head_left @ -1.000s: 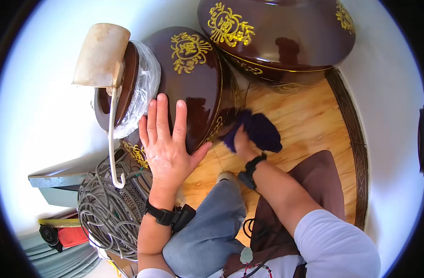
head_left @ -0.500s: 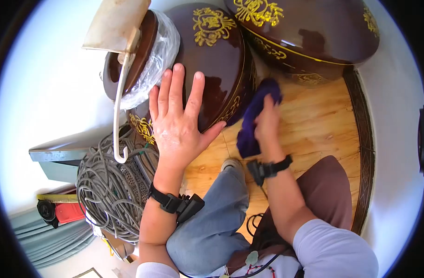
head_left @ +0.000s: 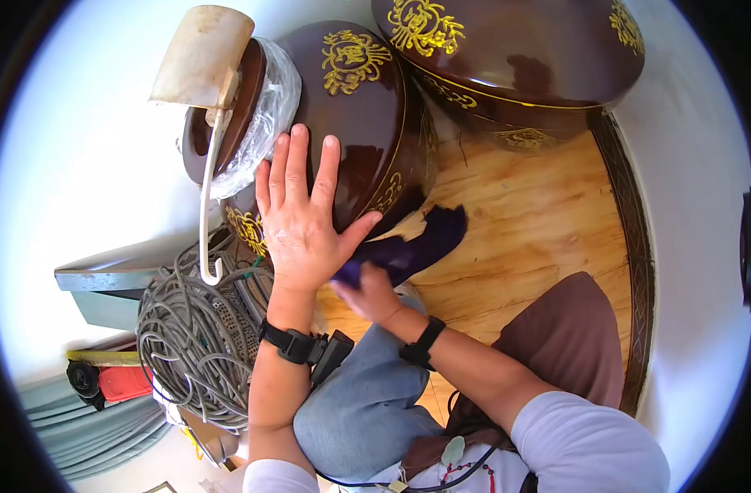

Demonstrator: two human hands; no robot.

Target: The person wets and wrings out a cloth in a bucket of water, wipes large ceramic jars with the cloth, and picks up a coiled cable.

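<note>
My left hand (head_left: 301, 222) rests with fingers spread on the side of a dark brown glazed jar (head_left: 367, 156) with raised gold decoration. My right hand (head_left: 374, 296) is closed on a dark purple cloth (head_left: 424, 246), low by the jar's near side and just below my left thumb. Part of the cloth trails out to the right, above the floor. On the jar's mouth end is a brown lid (head_left: 242, 103) with clear plastic wrap (head_left: 273, 107) around it. A pale ladle (head_left: 207, 57) with a long hooked handle lies against the lid.
A second, larger brown jar (head_left: 515, 49) stands at the upper right, near the white wall. Coiled grey hose (head_left: 190, 337) is heaped at the left beside a blue-grey box (head_left: 104, 292). Wood-patterned floor (head_left: 539, 222) runs to a dark border strip (head_left: 638, 287).
My right hand has swept left and toward me with the purple cloth, from the floor on the right to below my left hand. My left hand stays on the jar; the view has shifted slightly.
</note>
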